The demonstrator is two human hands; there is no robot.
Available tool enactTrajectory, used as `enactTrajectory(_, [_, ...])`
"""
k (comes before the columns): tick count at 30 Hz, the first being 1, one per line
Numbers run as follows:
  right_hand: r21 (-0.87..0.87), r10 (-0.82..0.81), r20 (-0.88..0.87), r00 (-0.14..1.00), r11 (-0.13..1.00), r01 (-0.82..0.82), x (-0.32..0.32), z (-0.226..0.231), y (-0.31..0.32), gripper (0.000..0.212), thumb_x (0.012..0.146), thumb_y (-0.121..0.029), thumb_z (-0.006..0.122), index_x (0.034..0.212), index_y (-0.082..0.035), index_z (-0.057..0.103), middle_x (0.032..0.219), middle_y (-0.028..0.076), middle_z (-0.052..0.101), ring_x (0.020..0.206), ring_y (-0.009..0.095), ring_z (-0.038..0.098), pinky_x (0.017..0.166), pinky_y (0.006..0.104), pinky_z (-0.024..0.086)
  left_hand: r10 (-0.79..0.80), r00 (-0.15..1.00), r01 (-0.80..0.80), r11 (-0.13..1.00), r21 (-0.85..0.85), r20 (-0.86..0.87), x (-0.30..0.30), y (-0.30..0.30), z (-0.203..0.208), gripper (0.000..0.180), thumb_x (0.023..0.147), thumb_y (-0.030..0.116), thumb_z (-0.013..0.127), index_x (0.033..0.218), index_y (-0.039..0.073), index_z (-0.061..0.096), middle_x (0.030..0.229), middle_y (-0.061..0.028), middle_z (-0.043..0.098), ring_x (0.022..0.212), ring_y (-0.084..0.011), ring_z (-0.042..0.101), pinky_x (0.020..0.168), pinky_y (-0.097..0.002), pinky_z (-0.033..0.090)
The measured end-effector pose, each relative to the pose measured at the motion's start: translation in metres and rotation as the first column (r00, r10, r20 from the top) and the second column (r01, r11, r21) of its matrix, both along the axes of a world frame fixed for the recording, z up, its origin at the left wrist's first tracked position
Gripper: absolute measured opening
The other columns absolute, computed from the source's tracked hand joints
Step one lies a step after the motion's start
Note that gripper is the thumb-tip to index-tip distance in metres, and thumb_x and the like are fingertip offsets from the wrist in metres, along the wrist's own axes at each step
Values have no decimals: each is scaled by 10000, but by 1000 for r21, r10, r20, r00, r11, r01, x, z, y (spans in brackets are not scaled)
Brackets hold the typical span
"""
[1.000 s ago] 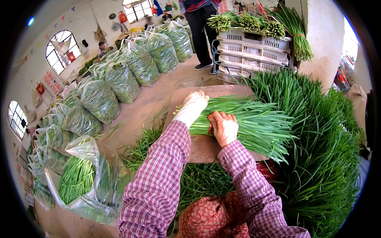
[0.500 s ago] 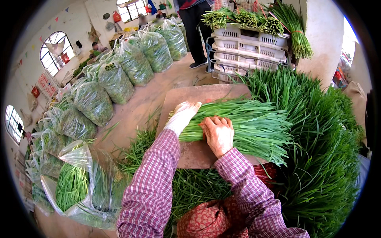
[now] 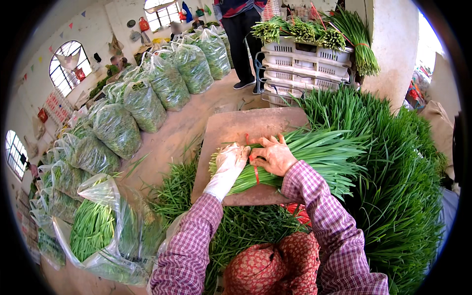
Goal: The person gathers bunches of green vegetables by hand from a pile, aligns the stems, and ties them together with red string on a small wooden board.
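A bunch of garlic chives (image 3: 314,157) lies across a brown board (image 3: 285,118), with its cut ends to the left and its leaf tips fanned to the right. Around it runs a thin red tie (image 3: 256,175), whose loose end sticks up past my fingers. My left hand (image 3: 230,164), covered in white over the palm and wrist, is closed over the bunch near the cut ends, fingertips at the tie. The bare right hand (image 3: 276,156) pinches the tie on top of the bunch, its other fingers bent. Both hands nearly touch.
Loose green chives (image 3: 388,196) are heaped at the right. An open plastic bag (image 3: 113,231) of chives stands at the lower left, and filled bags (image 3: 118,130) line the left. Stacked white crates (image 3: 307,64) carry tied bunches at the back. A person (image 3: 241,44) stands beside them.
My right hand has moved up and turned over on the bunch, coming beside my left hand. The red tie now shows wrapped around the chives, and red strands below the board are more exposed.
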State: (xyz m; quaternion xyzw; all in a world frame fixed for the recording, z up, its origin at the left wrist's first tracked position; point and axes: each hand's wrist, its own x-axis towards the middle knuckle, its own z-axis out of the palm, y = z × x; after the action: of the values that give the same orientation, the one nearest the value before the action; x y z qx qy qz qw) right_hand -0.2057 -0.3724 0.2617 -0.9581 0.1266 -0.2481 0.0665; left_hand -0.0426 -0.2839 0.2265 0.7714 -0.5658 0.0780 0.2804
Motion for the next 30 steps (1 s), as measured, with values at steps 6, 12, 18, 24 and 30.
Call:
enactTrajectory(6, [211,29,-127,992,978,-1,4,-17,-10,273,857,-400,586,1054,-218,640,1214,10,565,1102,284,520,957,461,348,-245,800,279,960,-22,-548,42,-24,18,326,880,342,551,1027,78,675,1028,-146,659,990,-263,615,892,-339,467])
enactTrajectory(12, [200,33,-88,996,980,-15,9,-14,5,252,850,-382,597,1023,-207,649,1172,-1,581,1059,261,535,922,438,369,83,990,-134,807,576,114,82,-83,56,316,871,386,535,1112,219,654,1110,-38,651,1085,-194,579,956,-332,426])
enactTrajectory(18, [194,20,-16,1000,981,-17,-3,-18,2,215,838,-366,606,981,-214,659,1157,-6,586,1044,246,536,924,417,363,295,955,-222,744,630,-12,32,-103,33,499,806,490,599,1125,109,644,1205,-85,600,1132,-257,558,940,-381,447])
enactTrajectory(24, [211,2,19,1000,978,-5,-11,-22,2,216,839,-353,603,985,-210,672,1174,2,583,1081,232,516,934,410,354,388,921,-298,635,713,40,33,-127,17,465,744,436,684,1107,146,663,1193,-71,612,1125,-238,573,917,-339,475])
enactTrajectory(30, [234,21,100,995,971,-44,-8,-25,8,191,822,-326,624,952,-198,680,1173,8,587,1094,234,507,946,406,340,179,868,94,856,508,-463,67,-105,8,157,782,246,681,803,91,692,896,-62,693,849,-222,646,789,-339,502])
